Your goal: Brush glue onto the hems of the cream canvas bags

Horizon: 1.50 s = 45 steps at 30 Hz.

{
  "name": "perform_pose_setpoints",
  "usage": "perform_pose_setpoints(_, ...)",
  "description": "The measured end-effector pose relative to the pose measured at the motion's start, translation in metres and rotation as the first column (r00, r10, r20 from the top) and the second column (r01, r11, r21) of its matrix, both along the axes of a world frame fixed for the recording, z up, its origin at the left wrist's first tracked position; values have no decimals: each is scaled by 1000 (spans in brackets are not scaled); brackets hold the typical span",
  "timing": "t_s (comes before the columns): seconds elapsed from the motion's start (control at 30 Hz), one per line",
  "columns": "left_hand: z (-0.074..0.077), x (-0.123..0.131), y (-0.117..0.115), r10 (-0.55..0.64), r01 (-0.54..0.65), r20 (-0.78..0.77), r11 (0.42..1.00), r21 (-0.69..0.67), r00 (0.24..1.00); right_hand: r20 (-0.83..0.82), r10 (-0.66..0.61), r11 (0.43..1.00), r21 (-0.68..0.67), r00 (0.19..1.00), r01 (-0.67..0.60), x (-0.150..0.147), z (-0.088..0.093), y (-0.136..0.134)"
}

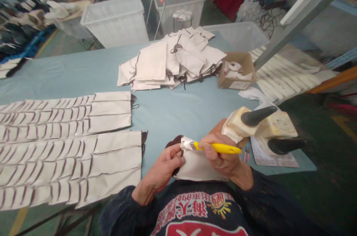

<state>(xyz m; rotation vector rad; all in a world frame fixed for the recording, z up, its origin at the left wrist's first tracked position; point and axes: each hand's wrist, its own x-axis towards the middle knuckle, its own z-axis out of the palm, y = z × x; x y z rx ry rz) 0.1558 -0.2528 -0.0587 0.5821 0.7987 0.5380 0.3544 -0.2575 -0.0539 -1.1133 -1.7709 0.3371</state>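
Observation:
A cream fabric piece (199, 167) with dark brown trim lies at the table's near edge, against the apron. My left hand (169, 161) pinches its upper left corner between thumb and fingers. In my right hand (220, 156) is a yellow-handled brush (223, 148), its bristles on that same corner, close to my left fingertips. Just beyond the right hand stand two off-white containers, one (240, 122) behind the other (276, 132), each with a black cone-shaped part.
Overlapping cream pieces (117, 109) lie in rows at left. A loose heap (152, 61) of them sits at the far edge beside a cardboard box (237, 70). Small pink-handled snips (246, 156) lie right of my right hand. Plastic bins (117, 20) stand beyond the table (158, 107).

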Motion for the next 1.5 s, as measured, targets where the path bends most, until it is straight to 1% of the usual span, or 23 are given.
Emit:
perform_pose_setpoints(0.13,-10,-4,2,29,-29,-51,1000,2,998,12,-45,999,-4,999,45,2,-14,8)
perform_pose_setpoints(0.2,-15,-6,4,35,-35,-40,999,-10,999,-37,-110,994,-14,993,110,7,-16,6)
perform_pose_setpoints(0.27,-17,-7,4,42,-42,-21,999,-21,999,-103,-141,988,-71,985,135,9,-14,1)
perform_pose_setpoints(0.3,-18,-7,4,44,-44,-17,999,-25,999,-124,-121,988,-116,985,107,8,-13,0)
perform_pose_setpoints(0.4,-20,-6,4,34,-35,-6,999,-35,999,-138,-4,974,-225,990,-28,-2,-14,3)
perform_pose_setpoints(0.47,-20,-6,4,29,-29,-3,999,-36,1000,-142,9,969,-245,990,-44,-10,-19,9)
perform_pose_setpoints(0.57,-19,-7,5,32,-33,-15,999,-42,999,-181,-48,974,-225,982,6,-13,-29,17)
perform_pose_setpoints(0.67,-18,-9,7,37,-38,-24,998,-50,999,-226,-103,977,-205,969,56,-8,-31,14)
perform_pose_setpoints(0.7,-18,-10,7,40,-41,-26,998,-49,999,-224,-101,977,-208,969,54,-7,-30,12)
perform_pose_setpoints(0.77,-18,-11,8,47,-49,-32,998,-42,998,-188,-55,981,-194,981,18,-8,-26,10)
perform_pose_setpoints(0.83,-19,-11,9,59,-60,-39,998,-37,998,-133,-6,988,-152,991,-15,-12,-23,12)
perform_pose_setpoints(0.87,-19,-11,9,65,-67,-42,997,-35,997,-108,-3,992,-126,994,-10,-14,-23,14)
perform_pose_setpoints(1.0,-20,-12,14,79,-80,-40,996,-38,996,-50,-78,997,-30,996,76,-18,-26,17)
perform_pose_setpoints(1.1,-21,-13,15,72,-74,-35,996,-50,997,-22,-87,996,33,996,88,-16,-33,14)
perform_pose_setpoints(1.2,-24,-13,16,89,-93,-61,994,-57,994,13,-36,998,52,999,35,-11,-38,14)
perform_pose_setpoints(1.27,-27,-14,16,111,-115,-78,991,-61,991,44,-13,998,54,999,11,-7,-39,15)
perform_pose_setpoints(1.43,-30,-14,20,149,-156,-94,985,-71,984,17,-68,996,61,998,67,-8,-34,12)
perform_pose_setpoints(1.5,-30,-14,21,146,-153,-96,986,-71,985,9,-58,997,57,998,57,-13,-35,11)
